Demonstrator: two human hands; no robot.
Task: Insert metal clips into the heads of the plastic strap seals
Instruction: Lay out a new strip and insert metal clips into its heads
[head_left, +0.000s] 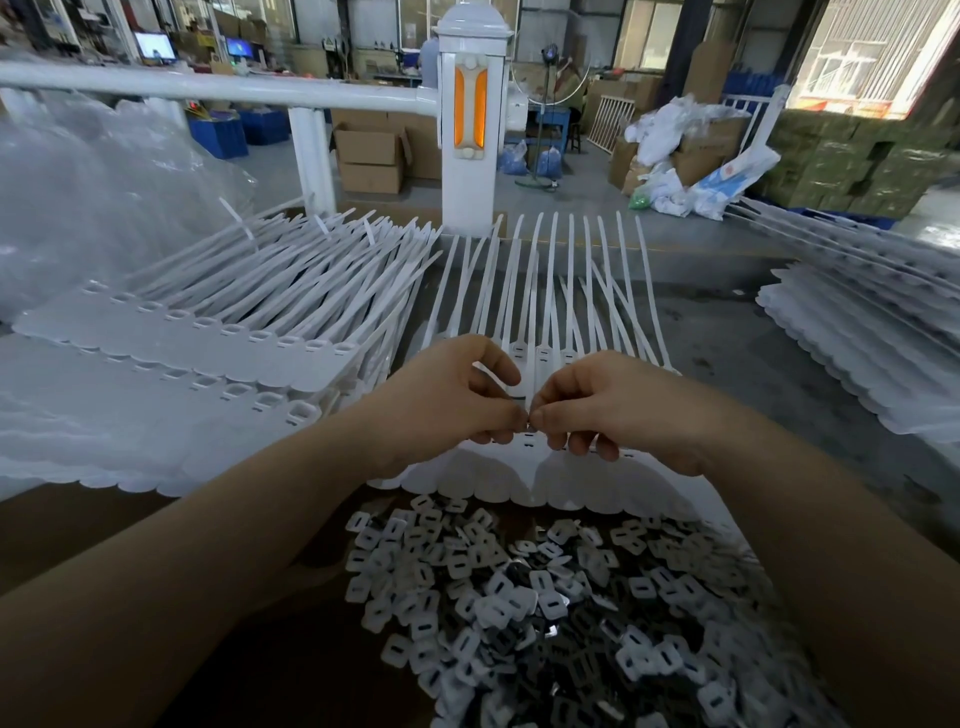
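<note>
A sheet of joined white plastic strap seals (545, 312) lies in front of me, straps fanning away, heads in a row under my hands. My left hand (452, 400) and my right hand (613, 410) meet fingertip to fingertip over one seal head. Between them they pinch a small metal clip (529, 420), mostly hidden by the fingers. A heap of square slotted metal clips (545, 603) fills the near part of the table below my forearms.
A tall stack of strap seal sheets (208, 332) sits at the left, with clear plastic bags (93, 182) behind it. More seal sheets (857, 338) are stacked at the right. A white railing post (470, 130) stands beyond the table.
</note>
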